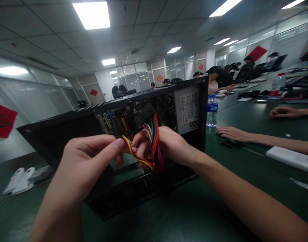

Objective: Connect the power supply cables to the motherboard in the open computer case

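Note:
A black computer case (113, 203) with an open side stands on the green table. Inside it are a motherboard (113, 121), a fan (169, 109) and a silver power supply (187, 109) with a printed label. A bundle of coloured power cables (155, 141) hangs down in front of the board. My left hand (93, 158) pinches a thin strand of cable with yellow and red wires (133, 154) between thumb and forefinger. Close beside it, my right hand (166, 146) reaches behind the bundle with curled fingers around the cables; its fingertips are partly hidden.
Right of the case stands a water bottle (212, 111). Other people's hands (232, 133) rest on the table farther right, near a white bar-shaped object (290, 159). A second bottle (278, 85) stands behind. White slipper-like items (20, 181) lie at the left.

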Available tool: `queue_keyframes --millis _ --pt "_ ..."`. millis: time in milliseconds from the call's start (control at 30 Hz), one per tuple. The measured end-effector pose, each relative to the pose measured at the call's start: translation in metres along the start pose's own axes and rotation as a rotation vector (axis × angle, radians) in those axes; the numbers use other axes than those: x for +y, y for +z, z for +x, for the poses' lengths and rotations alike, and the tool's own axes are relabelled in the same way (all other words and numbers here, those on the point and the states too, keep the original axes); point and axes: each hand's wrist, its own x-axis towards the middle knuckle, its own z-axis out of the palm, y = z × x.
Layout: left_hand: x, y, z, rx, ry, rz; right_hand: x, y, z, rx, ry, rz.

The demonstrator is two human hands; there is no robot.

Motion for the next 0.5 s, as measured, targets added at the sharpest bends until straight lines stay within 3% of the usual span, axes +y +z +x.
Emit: queue_keyframes --millis 133,300,500 --pt "0.001 -0.008 0.001 0.034 -0.006 0.056 0.003 0.003 0.006 0.145 -0.011 0.083" --pt "-0.001 -0.008 0.004 -0.029 0.083 0.257 0.005 0.014 0.003 0.078 0.114 0.027" --pt "0.001 0.0 -0.002 -0.136 0.218 0.323 -0.002 0.019 -0.003 0.135 0.084 -0.109"
